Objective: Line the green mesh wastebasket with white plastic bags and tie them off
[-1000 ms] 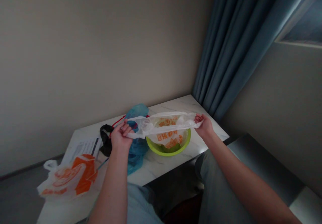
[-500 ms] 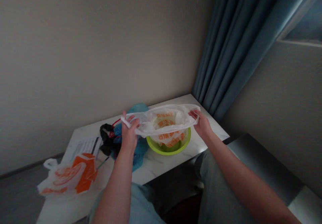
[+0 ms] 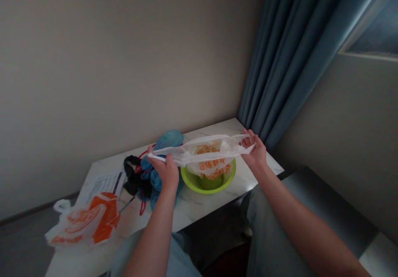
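A white plastic bag (image 3: 207, 158) with orange lettering is stretched sideways between my two hands, its mouth pulled wide. My left hand (image 3: 167, 170) grips the handle at the bag's left end. At the other end my right hand (image 3: 256, 153) holds the opposite handle, its fingers through the loop. The bag's lower part hangs into a lime-green basin (image 3: 207, 190), which stands on a white marble-look table (image 3: 199, 206). Beyond my left wrist lies a heap of blue plastic bags (image 3: 171, 138) with red drawstrings, partly hidden by that hand.
Left of the heap are a crumpled black bag (image 3: 133, 177), a printed paper sheet (image 3: 104, 183) and a white-and-orange plastic bag (image 3: 85, 221) at the table's left edge. A wall runs behind the table; a blue curtain (image 3: 286, 61) hangs at the right.
My right hand has moved right and slightly up. My left hand has turned and shifted slightly right. The bag's mouth is drawn longer and narrower between them.
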### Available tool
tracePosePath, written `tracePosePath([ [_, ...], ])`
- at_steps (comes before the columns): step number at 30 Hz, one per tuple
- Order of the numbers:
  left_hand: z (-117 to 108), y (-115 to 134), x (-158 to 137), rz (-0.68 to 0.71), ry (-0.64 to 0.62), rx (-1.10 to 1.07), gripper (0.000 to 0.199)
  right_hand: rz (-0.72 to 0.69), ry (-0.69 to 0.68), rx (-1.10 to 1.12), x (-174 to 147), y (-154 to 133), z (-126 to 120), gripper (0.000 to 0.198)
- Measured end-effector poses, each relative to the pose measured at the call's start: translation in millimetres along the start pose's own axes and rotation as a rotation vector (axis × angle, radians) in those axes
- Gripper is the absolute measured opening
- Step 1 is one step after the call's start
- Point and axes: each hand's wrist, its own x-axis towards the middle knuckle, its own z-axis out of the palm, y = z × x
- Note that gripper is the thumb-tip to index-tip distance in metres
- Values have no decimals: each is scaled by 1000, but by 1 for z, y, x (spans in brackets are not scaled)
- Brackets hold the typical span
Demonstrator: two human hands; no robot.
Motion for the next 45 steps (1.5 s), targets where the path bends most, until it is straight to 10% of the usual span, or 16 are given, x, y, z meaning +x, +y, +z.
tracePosePath([
  [7, 12, -6, 2, -288, 102, -571, 27, -30, -41, -66, -5, 11, 11, 6],
  [11, 13, 6, 0, -289, 10, -723, 34, -120, -24, -245, -14, 32, 14, 17],
  [28, 13, 28, -65, 294, -809, -118, 22, -359, -496, -982, -45, 87, 17, 15],
  [45, 23, 24, -60, 191, -905, -33, 16, -289, -797, -1053, -49, 102, 13, 25],
])
